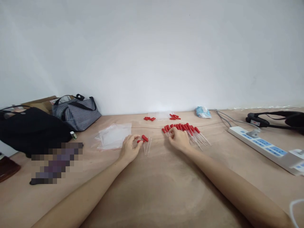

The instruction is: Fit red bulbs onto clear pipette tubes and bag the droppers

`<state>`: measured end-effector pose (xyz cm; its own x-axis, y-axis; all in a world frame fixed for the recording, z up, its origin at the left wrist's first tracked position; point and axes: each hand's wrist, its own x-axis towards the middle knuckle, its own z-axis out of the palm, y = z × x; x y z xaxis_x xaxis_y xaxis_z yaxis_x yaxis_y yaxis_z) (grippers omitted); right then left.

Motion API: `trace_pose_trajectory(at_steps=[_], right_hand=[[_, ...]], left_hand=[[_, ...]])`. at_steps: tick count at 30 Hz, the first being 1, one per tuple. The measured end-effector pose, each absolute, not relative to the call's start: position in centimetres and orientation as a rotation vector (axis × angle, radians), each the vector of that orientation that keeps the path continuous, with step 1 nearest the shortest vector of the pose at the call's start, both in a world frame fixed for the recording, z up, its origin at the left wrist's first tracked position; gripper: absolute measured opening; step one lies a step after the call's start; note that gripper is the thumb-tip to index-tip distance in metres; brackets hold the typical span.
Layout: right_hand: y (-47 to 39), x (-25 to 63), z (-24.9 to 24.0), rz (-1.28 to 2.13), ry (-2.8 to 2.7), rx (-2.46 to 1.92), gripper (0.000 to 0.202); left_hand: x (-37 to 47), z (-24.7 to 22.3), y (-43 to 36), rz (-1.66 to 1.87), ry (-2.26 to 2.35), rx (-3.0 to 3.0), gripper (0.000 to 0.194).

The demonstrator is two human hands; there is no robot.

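My left hand (130, 148) rests at the table's middle, thumb and forefinger apart beside a red rubber bulb (140, 141). Close to its fingertips lie another red bulb (145, 138) and a pair of thin clear tubes (148, 148); whether bulbs and tubes are joined is hard to see. On the right, a fanned row of glass droppers (195, 136) with red bulbs points toward me. My right hand (180, 138) is at the left end of this row, its fingers curled together on a dropper (163, 130). Its fingers partly hide the neighbouring tubes.
Clear plastic bags (115, 136) lie left of my left hand. Loose red bulbs (149, 118) and more clear tubes (162, 116) are by the wall. A blue mask (203, 112), a power strip (261, 144) and a black headset (258, 118) are rightward; a striped bag (78, 114) stands left.
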<state>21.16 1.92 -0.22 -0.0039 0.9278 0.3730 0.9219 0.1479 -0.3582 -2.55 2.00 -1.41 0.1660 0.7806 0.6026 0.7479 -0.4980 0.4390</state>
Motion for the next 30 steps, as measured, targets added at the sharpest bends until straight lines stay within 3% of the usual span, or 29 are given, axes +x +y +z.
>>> trace_pose_trajectory(at_steps=[6,12,20,30], right_hand=[[4.1,20.2,-0.7,-0.07,-1.913,-1.946,0.016],[2.8,19.0,-0.4,-0.136,-1.961,-1.842,0.019],[0.4,13.1,0.0,0.105,-2.112,-1.823,0.047],[0.2,13.0,0.7,0.157,-2.143,-1.935,0.028]], left_hand=[[-2.7,-2.0,2.3,1.171,1.56,2.36,0.013],[-2.7,-2.3,2.7,1.094,1.57,2.314,0.015],[-3.0,-2.3,3.6,0.978,1.543,2.514,0.011],[-2.8,-2.3,3.6,1.003,1.538,2.581,0.011]])
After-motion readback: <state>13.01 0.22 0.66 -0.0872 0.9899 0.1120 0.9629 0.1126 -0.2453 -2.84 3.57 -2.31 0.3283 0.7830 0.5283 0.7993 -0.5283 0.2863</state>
